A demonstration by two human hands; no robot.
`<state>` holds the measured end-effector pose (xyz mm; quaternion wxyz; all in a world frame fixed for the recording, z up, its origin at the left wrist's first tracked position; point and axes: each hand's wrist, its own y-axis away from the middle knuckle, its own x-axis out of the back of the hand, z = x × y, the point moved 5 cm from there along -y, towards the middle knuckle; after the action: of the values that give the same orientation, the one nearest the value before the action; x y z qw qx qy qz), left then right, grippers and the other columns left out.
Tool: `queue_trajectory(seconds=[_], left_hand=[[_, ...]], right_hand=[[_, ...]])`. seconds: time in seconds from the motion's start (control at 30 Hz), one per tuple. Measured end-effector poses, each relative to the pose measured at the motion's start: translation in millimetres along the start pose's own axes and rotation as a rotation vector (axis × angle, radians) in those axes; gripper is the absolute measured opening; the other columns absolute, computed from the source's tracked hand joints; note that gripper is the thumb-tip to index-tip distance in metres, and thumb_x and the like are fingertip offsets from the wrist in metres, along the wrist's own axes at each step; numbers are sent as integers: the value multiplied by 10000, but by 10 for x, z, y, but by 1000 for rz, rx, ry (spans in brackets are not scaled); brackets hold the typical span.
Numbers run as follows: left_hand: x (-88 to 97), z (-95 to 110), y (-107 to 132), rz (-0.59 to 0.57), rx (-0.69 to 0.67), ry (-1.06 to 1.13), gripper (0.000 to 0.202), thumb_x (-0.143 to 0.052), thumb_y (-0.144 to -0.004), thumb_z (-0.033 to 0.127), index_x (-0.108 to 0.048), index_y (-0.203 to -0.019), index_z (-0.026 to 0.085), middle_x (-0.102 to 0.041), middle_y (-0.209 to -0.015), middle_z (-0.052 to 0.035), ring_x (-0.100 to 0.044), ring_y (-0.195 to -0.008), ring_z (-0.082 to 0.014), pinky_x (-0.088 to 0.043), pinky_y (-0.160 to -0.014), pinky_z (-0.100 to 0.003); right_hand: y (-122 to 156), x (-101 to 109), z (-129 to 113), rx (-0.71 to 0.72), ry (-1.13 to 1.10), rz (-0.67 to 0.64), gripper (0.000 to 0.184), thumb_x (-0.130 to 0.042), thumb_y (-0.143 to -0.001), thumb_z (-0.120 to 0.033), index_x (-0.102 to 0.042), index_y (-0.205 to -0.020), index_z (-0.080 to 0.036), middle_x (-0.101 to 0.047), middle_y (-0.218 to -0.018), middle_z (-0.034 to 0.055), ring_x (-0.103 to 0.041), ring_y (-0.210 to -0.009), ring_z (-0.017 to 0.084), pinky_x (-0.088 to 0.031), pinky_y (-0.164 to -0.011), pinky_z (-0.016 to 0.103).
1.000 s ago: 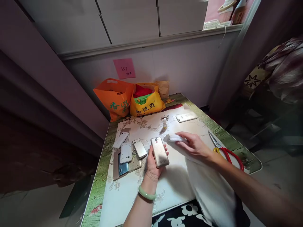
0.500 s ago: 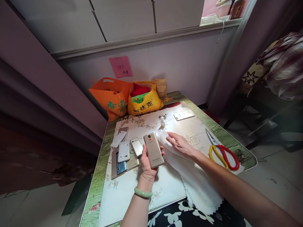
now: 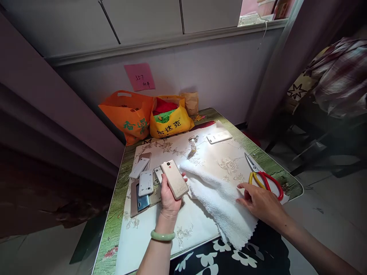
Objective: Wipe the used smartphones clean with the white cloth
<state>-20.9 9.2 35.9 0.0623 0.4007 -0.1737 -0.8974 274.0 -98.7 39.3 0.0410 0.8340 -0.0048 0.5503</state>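
One gold smartphone (image 3: 174, 179) sits camera-side up in the left hand (image 3: 170, 204), gripped by its edges above the tabletop (image 3: 113, 221). At its four o'clock I see a white towel (image 3: 220, 198), the right hand (image 3: 262, 202) loosely curled, seemingly empty, beside it. Sweeping that towel could topple the small bottle (image 3: 193, 146) at one o'clock.

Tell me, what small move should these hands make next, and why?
Probably the right hand should pinch the white cloth and bring it to the gold phone. The left hand already holds that phone with its back facing up, and the right hand is at the edge of the spread cloth, though whether it touches is hard to tell.
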Motion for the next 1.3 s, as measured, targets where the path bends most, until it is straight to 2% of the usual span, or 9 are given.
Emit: queue_trajectory(seconds=[0.17, 0.33, 0.43, 0.57, 0.73, 0.93, 1.03, 1.13, 1.3], left_hand=[[-20, -150, 244, -71, 85, -62, 566, -518, -964, 531, -598, -1342, 118, -770, -933, -145, -731, -675, -222, -607, -609, -331], [-210, -152, 280, -205, 114, -94, 566, -557, -948, 519, -604, -1345, 118, -735, -1173, -182, -740, -746, -234, -616, -634, -349], [-376, -45, 203, -289, 193, -216, 585, -548, -948, 526, -622, -1320, 81, -762, -1038, -196, -723, -662, -224, -578, -549, -305], [-582, 74, 100, -387, 237, -390, 526, -599, -929, 432, -636, -1291, 51, -763, -860, -174, -714, -622, -229, -545, -515, -281], [-517, -26, 31, -422, 317, -449, 487, -595, -925, 430, -656, -1248, 71, -761, -885, -153, -709, -641, -210, -549, -529, -276], [-130, -220, -83, -281, 374, -508, 450, -557, -944, 470, -651, -1185, 102, -742, -817, -121, -682, -580, -188, -529, -514, -276], [-64, -292, -137, -207, 287, -536, 463, -534, -955, 484, -656, -1139, 78, -718, -744, -113, -663, -555, -173, -520, -520, -261], [-69, -298, -98, -186, 222, -504, 467, -533, -959, 473, -667, -1125, 58, -710, -732, -111, -656, -556, -163, -525, -545, -252], [-116, 8, 167, -215, 154, -387, 545, -533, -948, 537, -682, -1169, 62, -742, -845, -141, -682, -616, -180, -549, -563, -265]], right_hand=[[-16, -46, -25, 64, 48, 109, 366, -676, -860, -493, -657, -1118, -235, -713, -1071, 85, -681, -944, 280, -489, -739, 355], [-179, -21, -183, 29, 156, 6, 117, -697, -829, -325, -625, -867, -240, -694, -853, 26, -655, -782, 240, -372, -613, 297], [-208, 149, -281, 87, 172, 85, 108, -670, -833, -213, -610, -917, -246, -692, -953, 16, -628, -743, 204, -333, -570, 289], [-49, 253, -428, 364, 204, 246, 196, -520, -918, -85, -633, -976, -234, -699, -1045, 46, -630, -849, 211, -418, -686, 318], [486, -20, -573, 687, 178, 263, 376, -459, -931, -54, -625, -1232, -207, -685, -1142, 103, -620, -907, 222, -468, -749, 333], [494, -47, -610, 499, -149, -97, 296, -658, -918, -358, -670, -1205, -286, -696, -1109, 56, -660, -801, 183, -501, -651, 276], [162, -16, -610, 406, -377, -91, 281, -529, -1001, -399, -703, -1168, -254, -722, -973, 43, -626, -652, 129, -483, -617, 248], [-148, -128, -621, 409, -377, -53, 256, -546, -962, -359, -728, -1084, -227, -718, -910, 45, -631, -688, 143, -472, -641, 256], [-532, -165, -735, 322, -280, -104, 194, -592, -935, -353, -754, -915, -248, -711, -781, 8, -624, -662, 152, -408, -598, 255]])
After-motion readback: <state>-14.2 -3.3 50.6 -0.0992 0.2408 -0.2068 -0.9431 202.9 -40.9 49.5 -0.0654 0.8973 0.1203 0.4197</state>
